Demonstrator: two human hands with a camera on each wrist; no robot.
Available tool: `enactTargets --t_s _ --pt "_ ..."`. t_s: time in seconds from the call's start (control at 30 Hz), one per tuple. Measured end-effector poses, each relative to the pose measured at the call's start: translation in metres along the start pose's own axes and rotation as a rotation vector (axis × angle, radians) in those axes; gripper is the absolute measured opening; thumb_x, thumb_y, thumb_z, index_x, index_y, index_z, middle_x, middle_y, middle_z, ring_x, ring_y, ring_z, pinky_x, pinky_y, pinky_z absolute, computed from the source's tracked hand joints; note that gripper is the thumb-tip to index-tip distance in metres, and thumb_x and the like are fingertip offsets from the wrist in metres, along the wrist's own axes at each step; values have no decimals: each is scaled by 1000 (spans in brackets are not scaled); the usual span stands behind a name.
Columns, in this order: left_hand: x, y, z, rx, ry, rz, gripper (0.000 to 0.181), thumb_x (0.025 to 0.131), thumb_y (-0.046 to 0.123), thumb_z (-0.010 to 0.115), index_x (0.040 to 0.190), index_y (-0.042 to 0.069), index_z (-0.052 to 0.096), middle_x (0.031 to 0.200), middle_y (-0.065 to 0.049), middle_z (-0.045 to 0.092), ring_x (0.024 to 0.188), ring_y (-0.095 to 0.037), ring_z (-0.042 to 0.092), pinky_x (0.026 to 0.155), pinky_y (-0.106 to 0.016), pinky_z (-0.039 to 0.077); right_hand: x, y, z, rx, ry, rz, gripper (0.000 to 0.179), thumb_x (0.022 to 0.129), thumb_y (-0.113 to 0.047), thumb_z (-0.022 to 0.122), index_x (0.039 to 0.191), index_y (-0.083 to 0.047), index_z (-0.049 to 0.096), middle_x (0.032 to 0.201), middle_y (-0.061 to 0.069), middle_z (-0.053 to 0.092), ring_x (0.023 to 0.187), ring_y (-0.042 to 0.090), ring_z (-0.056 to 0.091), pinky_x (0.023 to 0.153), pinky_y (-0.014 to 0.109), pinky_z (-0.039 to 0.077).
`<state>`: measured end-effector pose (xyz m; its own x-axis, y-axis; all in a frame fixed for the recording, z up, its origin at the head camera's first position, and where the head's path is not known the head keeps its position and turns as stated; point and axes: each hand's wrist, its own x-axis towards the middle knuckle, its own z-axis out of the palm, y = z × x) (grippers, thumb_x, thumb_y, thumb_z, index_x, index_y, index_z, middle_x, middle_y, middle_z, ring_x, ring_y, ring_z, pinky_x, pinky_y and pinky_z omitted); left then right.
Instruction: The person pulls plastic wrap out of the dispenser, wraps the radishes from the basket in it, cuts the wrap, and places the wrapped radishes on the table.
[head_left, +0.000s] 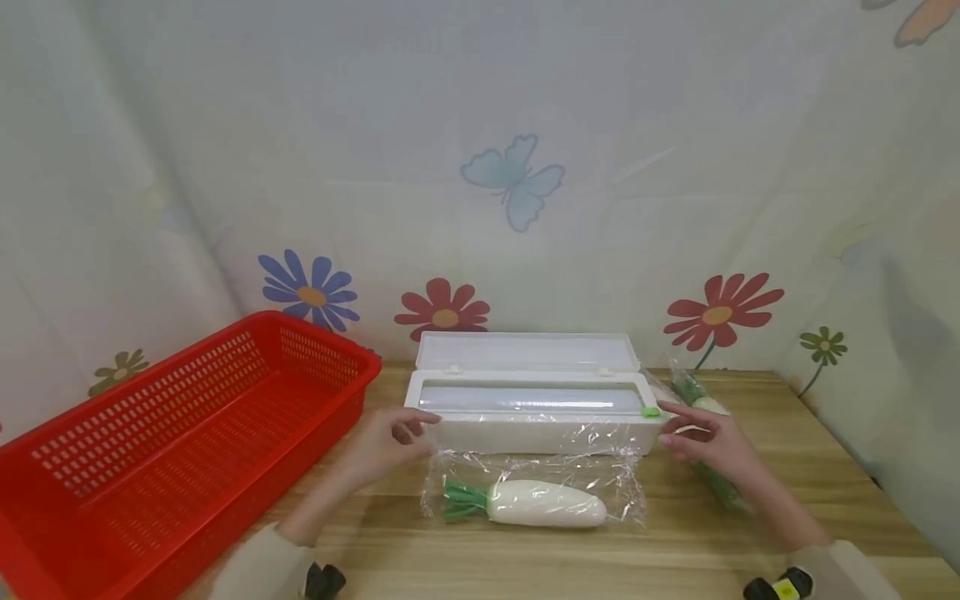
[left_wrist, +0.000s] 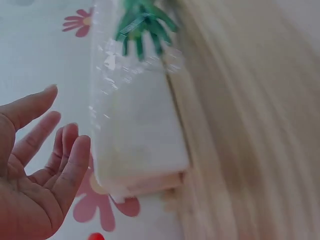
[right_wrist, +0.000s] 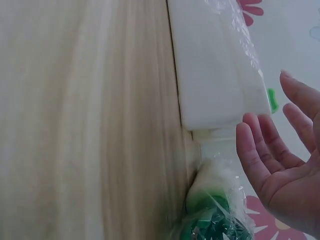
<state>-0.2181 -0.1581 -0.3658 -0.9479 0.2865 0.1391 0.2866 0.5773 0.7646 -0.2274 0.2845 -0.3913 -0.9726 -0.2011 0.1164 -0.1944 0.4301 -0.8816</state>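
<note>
A white cling film dispenser (head_left: 540,433) stands with its clear lid (head_left: 525,352) raised and a roll of film (head_left: 525,398) inside. Clear film (head_left: 525,463) hangs over its front and lies on a white radish with green leaves (head_left: 547,503). At the dispenser's left end is my left hand (head_left: 390,446), its fingers loosely bent; the left wrist view shows nothing held in it. My right hand (head_left: 708,442) is at the right end, beside the green slider (head_left: 650,412). Its fingers (right_wrist: 255,150) are relaxed and hold nothing; whether they touch the dispenser I cannot tell.
A large red plastic basket (head_left: 255,433) takes up the left side. Right of the dispenser, partly behind my right hand, lies a film-wrapped radish with green leaves (head_left: 708,404). A flower-printed cloth (head_left: 525,275) hangs behind the wooden table (head_left: 480,567).
</note>
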Motion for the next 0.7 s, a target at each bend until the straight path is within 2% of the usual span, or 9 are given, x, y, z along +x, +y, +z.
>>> enactTargets --t_s 0.1,0.3,0.37,0.57,0.7 --pt "6 13 4 -6 6 37 35 75 15 74 109 12 67 91 -7 64 76 -16 59 62 -24 52 9 1 -1 -55 6 20 57 84 -19 66 132 1 43 97 18 55 80 16 62 66 32 55" --pt "23 40 24 -67 -33 172 39 76 13 73 114 7 63 97 -12 64 79 -17 60 66 -24 52 25 5 1 -13 -57 44 61 85 -22 65 135 1 39 103 21 45 82 15 62 70 34 54" --pt "31 49 35 -81 -49 216 40 76 14 73 114 6 63 97 -12 64 81 -17 61 67 -23 51 27 7 1 -17 -67 55 61 85 -22 65 135 0 39 103 22 45 82 17 62 70 33 54" --pt "56 81 69 -151 -94 260 41 76 18 74 114 6 63 101 -13 65 87 -23 61 70 -22 49 30 7 -2 -39 -83 79 62 85 -25 65 136 -1 39 106 24 47 82 23 64 71 33 54" --pt "75 100 100 -156 -120 278 41 76 20 73 114 7 63 104 -11 66 84 -17 62 71 -19 47 30 5 -3 -27 -83 104 64 83 -26 66 135 -1 38 105 24 47 80 23 64 71 34 54"
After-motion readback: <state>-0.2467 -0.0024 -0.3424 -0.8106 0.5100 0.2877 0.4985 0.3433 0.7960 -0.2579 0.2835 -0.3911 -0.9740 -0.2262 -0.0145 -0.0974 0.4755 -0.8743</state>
